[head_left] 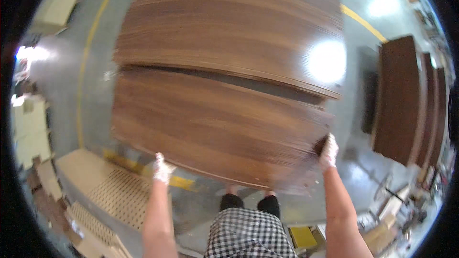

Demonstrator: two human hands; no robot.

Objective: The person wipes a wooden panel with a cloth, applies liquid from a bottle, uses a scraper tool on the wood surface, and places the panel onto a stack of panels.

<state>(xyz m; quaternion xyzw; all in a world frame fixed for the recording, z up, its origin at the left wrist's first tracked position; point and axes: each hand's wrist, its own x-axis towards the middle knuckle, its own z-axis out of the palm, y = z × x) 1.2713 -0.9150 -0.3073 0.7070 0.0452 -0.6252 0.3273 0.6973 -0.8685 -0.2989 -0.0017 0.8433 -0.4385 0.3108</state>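
A long brown wood-grain board (215,124) lies in front of me, slightly askew, its surface bare. My left hand (162,168), in a pale glove, is closed on its near edge, left of the middle, with the thumb on top. At the right end, my right hand (329,153), also gloved, is closed at the board's edge. A dark patch shows beside those fingers; I cannot tell if it is a shadow or an object. Just beyond lies a stack of larger brown boards (229,28), with a narrow, uneven gap between it and the near board.
Several dark brown panels (399,100) stand in a row on the right. A beige perforated panel (119,196) lies at lower left, near yellow floor lines (86,57). Pale stacked pieces (31,126) sit at the far left, and a yellow item (302,237) is by my right side.
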